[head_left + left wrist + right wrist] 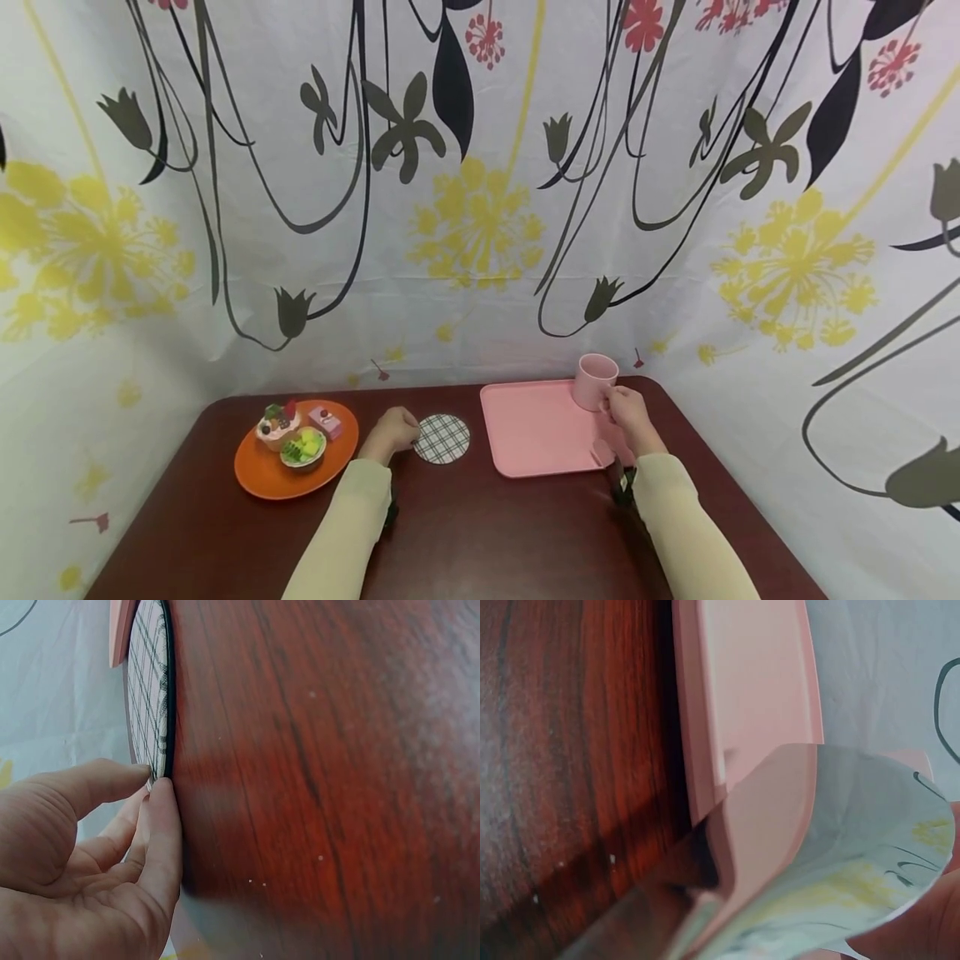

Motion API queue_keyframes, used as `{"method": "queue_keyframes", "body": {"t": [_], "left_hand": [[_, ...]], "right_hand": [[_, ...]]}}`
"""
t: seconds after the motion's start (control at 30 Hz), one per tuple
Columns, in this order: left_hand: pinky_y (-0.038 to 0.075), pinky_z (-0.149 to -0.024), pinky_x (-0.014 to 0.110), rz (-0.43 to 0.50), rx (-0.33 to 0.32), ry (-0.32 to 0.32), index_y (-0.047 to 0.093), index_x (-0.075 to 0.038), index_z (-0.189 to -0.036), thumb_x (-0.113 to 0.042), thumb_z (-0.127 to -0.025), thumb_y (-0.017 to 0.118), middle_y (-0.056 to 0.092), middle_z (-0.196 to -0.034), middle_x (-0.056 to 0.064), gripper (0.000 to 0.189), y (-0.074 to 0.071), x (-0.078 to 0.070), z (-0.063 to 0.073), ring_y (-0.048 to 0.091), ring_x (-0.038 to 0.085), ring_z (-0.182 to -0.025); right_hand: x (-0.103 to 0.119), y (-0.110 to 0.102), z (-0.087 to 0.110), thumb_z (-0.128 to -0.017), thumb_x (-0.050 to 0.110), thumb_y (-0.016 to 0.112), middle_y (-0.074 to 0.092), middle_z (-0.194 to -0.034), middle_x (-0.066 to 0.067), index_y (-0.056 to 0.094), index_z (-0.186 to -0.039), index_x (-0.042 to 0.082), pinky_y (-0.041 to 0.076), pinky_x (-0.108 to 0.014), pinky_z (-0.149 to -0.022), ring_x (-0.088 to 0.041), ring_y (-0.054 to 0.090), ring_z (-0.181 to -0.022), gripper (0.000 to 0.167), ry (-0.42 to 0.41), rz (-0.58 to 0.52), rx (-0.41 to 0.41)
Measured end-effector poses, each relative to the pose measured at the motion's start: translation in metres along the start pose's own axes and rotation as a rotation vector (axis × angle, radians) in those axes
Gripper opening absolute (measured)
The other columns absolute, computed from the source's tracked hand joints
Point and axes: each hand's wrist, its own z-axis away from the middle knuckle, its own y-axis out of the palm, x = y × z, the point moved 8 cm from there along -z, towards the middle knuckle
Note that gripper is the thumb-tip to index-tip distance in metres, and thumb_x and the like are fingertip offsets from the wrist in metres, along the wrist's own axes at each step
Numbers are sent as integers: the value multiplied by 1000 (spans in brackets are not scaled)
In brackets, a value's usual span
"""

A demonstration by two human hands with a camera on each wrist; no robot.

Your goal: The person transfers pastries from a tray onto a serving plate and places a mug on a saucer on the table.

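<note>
My right hand [628, 412] pinches the handle of a pink mug [593, 385], which stands upright at the back right corner of a pink tray [536, 429]. Below that hand, a shiny, mirror-like piece with a rounded end [840, 825] reflects the tray and the curtain; its kind and what supports it are unclear. In the right wrist view the fingers [915, 922] show only partly. My left hand [393, 433] pinches the near-left edge of a round checked coaster [443, 439] between thumb and fingers. The coaster [148, 682] lies on the table, its dark underside showing.
An orange plate [273, 487] stands at the left, holding a fruit-topped cake [276, 429], a green-and-yellow fruit tart [303, 448] and a pink cake piece [325, 422]. The dark red wooden table [480, 533] meets a flower-printed curtain [480, 325] behind and at both sides.
</note>
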Motion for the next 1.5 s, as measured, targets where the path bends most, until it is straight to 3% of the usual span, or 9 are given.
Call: {"method": "queue_keyframes", "body": {"t": [0.33,0.63,0.97,1.5], "left_hand": [[66,-91,45,-3,7,-5,63,5,-107,-1,-94,65,65,-108,19,15,-2,0,5,66,32,-97],[66,-89,45,-2,17,13,62,5,-107,-2,-95,65,64,-108,19,14,-1,-1,8,66,32,-97],[66,-87,47,-23,2,11,62,6,-104,1,-96,64,64,-108,21,10,2,2,3,69,35,-99],[65,-89,47,-55,33,12,60,5,-106,-1,-97,65,64,-109,21,11,4,1,0,68,34,-100]], "right_hand": [[4,-4,6,-115,29,47,63,-87,-4,62,-104,-4,53,-29,-72,-15,57,-75,38,-35,8,-4],[20,-3,17,-116,35,48,64,-92,-4,63,-113,-5,57,-31,-77,-15,58,-82,43,-62,-7,22],[44,9,30,-115,39,51,62,-89,-1,64,-109,-2,54,-23,-74,-17,55,-87,43,-123,-33,84],[75,29,62,-115,34,53,57,-87,-3,60,-103,-4,54,-27,-79,-18,54,-85,40,-222,-16,219]]}}
